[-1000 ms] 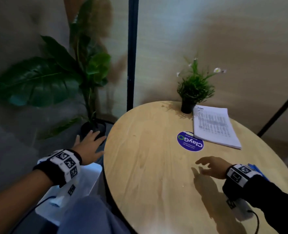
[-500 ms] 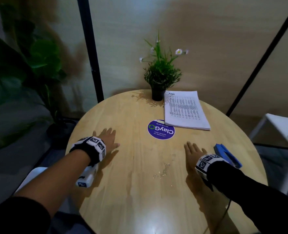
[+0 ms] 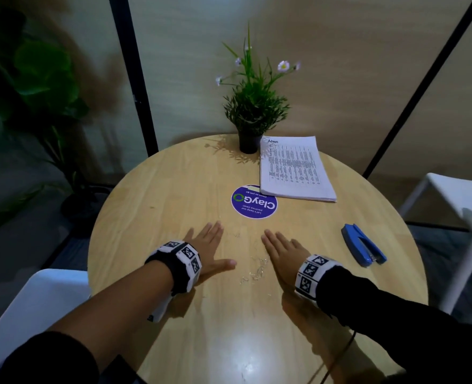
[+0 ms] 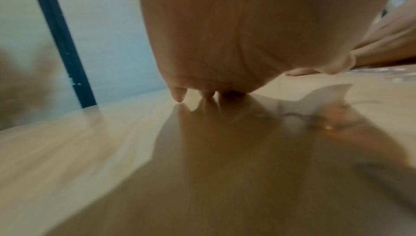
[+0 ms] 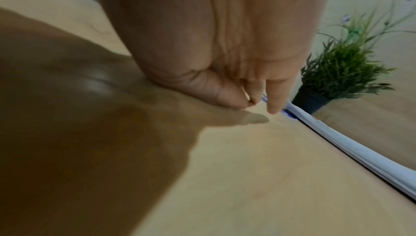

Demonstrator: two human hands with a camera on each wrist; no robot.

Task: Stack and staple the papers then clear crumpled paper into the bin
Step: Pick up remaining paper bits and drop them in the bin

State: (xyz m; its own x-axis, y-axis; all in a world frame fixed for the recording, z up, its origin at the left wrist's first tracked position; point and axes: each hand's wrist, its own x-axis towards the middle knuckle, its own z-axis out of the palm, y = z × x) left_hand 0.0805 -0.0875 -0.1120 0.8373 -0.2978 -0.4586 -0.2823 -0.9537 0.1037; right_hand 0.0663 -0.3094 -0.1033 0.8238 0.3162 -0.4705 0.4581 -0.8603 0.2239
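A neat stack of printed papers (image 3: 294, 169) lies at the far right of the round wooden table (image 3: 174, 189), beside a small potted plant; its edge shows in the right wrist view (image 5: 351, 148). A blue stapler (image 3: 363, 248) rests on the right side of the table. My left hand (image 3: 211, 250) and my right hand (image 3: 280, 249) lie flat on the tabletop near the middle, palms down, fingers straight, holding nothing. In the wrist views the left hand (image 4: 225, 44) and right hand (image 5: 213, 44) press on the wood. No crumpled paper or bin is in view.
A small potted plant (image 3: 253, 106) stands at the far edge, and a round blue sticker (image 3: 254, 202) sits mid-table. White chairs stand at the left (image 3: 27, 309) and right (image 3: 456, 195). A large leafy plant (image 3: 30, 87) fills the left background.
My left hand came up from beside the table onto the tabletop. Both hands then slid inward toward the middle and now lie flat. The view swung right, revealing the stapler.
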